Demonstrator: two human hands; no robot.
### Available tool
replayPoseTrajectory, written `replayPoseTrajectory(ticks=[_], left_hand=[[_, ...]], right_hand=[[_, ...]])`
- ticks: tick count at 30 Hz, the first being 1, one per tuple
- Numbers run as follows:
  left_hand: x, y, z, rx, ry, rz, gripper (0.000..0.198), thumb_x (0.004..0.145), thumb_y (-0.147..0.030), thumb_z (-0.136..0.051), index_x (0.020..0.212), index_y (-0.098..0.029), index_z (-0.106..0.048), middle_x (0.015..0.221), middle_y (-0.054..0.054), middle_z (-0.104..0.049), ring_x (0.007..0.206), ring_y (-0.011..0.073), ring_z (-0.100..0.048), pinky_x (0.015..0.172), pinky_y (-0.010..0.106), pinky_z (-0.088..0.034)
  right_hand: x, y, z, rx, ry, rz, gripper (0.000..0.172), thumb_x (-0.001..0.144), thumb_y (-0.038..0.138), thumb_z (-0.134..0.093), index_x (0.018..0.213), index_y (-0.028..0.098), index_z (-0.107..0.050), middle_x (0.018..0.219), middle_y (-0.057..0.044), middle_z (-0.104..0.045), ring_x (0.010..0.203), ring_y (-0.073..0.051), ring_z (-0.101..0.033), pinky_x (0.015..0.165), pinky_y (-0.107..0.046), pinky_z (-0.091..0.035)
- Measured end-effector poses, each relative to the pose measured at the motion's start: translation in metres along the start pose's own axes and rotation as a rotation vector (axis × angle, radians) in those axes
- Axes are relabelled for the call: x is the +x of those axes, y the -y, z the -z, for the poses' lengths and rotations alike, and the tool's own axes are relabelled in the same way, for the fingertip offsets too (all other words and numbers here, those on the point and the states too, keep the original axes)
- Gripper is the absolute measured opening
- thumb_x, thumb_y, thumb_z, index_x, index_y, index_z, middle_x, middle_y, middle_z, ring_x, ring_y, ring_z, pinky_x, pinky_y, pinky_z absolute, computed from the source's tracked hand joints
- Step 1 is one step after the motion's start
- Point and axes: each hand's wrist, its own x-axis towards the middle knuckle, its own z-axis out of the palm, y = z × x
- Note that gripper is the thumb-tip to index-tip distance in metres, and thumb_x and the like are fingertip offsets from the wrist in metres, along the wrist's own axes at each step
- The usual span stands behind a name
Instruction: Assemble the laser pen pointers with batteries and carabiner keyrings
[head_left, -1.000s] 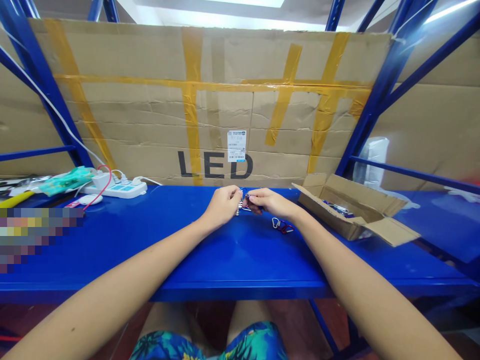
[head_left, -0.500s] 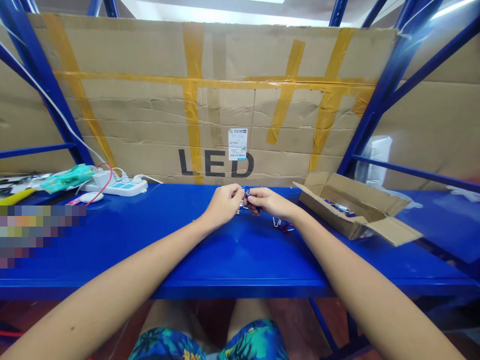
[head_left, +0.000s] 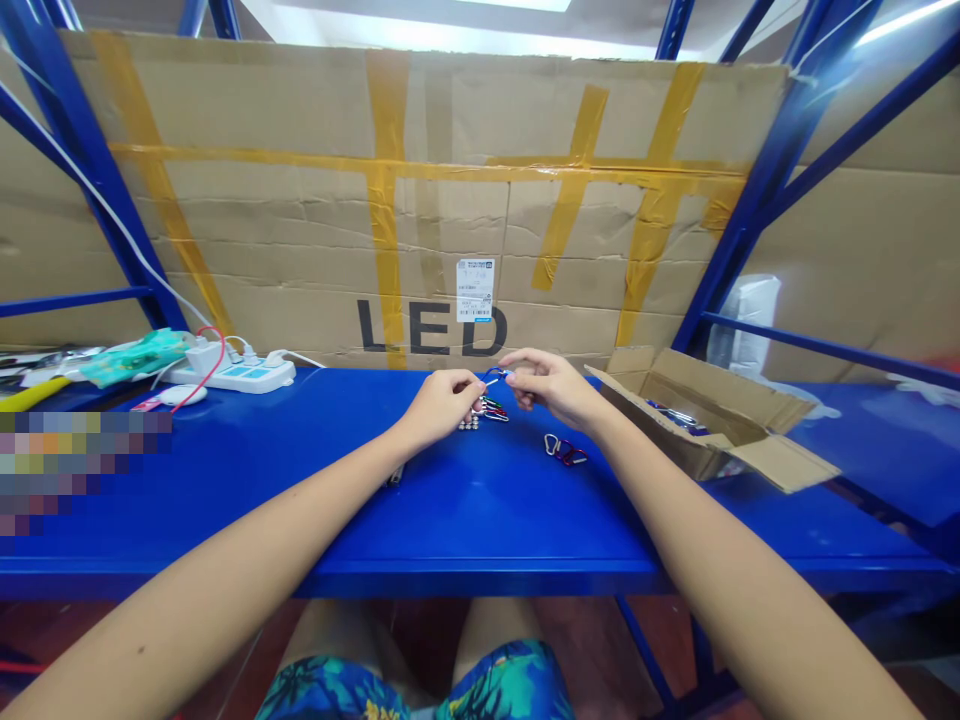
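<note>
My left hand (head_left: 447, 404) is closed in a pinch above the blue tabletop, at a small bunch of coloured carabiners (head_left: 495, 411) with silver metal parts (head_left: 469, 424) beneath the fingers. Facing it, my right hand (head_left: 551, 387) pinches a blue carabiner (head_left: 493, 373) with thumb and forefinger, its other fingers loosely curled. This carabiner spans the narrow gap between both hands. How it joins the bunch is too small to tell. Below my right wrist, white and red carabiners (head_left: 564, 450) lie on the table.
An open cardboard box (head_left: 705, 455) with metal and blue items stands right. A white power strip (head_left: 259, 375) with cables lies left, beside a teal packet (head_left: 139, 357). Dark small items (head_left: 395, 476) lie by my left forearm. A large cardboard sheet (head_left: 315, 220) backs the blue table (head_left: 480, 530).
My right hand has moved slightly right and up, away from my left hand, and its fingers have loosened. The bunch of coloured carabiners beneath the hands now shows more.
</note>
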Motion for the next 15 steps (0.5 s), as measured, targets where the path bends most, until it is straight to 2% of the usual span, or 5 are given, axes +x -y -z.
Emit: replayPoseTrajectory(ticks=[4, 7, 11, 13, 15], left_hand=[[0.003, 0.004, 0.004, 0.124, -0.064, -0.066, 0.024, 0.084, -0.029, -0.052, 0.068, -0.015, -0.064, 0.062, 0.000, -0.063, 0.057, 0.0124, -0.055, 0.057, 0.025, -0.041], [0.005, 0.008, 0.007, 0.178, -0.140, -0.120, 0.022, 0.084, -0.026, -0.050, 0.074, -0.016, -0.068, 0.071, 0.002, -0.068, 0.068, 0.0150, -0.059, 0.065, 0.027, -0.043], [0.009, 0.014, 0.011, 0.167, -0.189, -0.120, 0.022, 0.083, -0.025, -0.050, 0.075, -0.017, -0.068, 0.071, 0.002, -0.068, 0.067, 0.0159, -0.059, 0.065, 0.028, -0.042], [0.011, 0.017, 0.011, 0.099, -0.195, -0.093, 0.022, 0.084, -0.026, -0.051, 0.074, -0.017, -0.068, 0.070, 0.003, -0.066, 0.067, 0.0162, -0.058, 0.064, 0.029, -0.042], [0.014, 0.018, 0.010, -0.075, -0.193, -0.035, 0.027, 0.088, -0.031, -0.049, 0.075, -0.016, -0.067, 0.071, 0.005, -0.066, 0.067, 0.0165, -0.059, 0.065, 0.029, -0.044]], right_hand=[[0.002, -0.001, 0.001, 0.134, -0.124, 0.005, 0.033, 0.068, 0.032, -0.079, 0.091, 0.018, -0.061, 0.061, 0.005, -0.052, 0.055, -0.009, -0.045, 0.055, -0.028, -0.036], [0.004, -0.002, 0.000, 0.172, -0.167, -0.023, 0.033, 0.063, 0.027, -0.081, 0.088, 0.015, -0.065, 0.066, 0.002, -0.056, 0.057, -0.009, -0.046, 0.057, -0.029, -0.037], [0.004, 0.001, -0.005, 0.124, -0.207, 0.004, 0.022, 0.067, 0.028, -0.076, 0.076, 0.014, -0.063, 0.071, -0.001, -0.059, 0.062, -0.010, -0.051, 0.061, -0.028, -0.040], [0.002, 0.004, -0.007, 0.129, -0.157, -0.024, 0.019, 0.071, 0.029, -0.071, 0.071, 0.016, -0.057, 0.065, 0.000, -0.056, 0.062, -0.012, -0.053, 0.060, -0.028, -0.042], [-0.002, 0.008, -0.010, 0.149, 0.004, -0.137, 0.016, 0.076, 0.028, -0.065, 0.072, 0.018, -0.053, 0.055, 0.004, -0.046, 0.052, -0.012, -0.049, 0.054, -0.028, -0.042]])
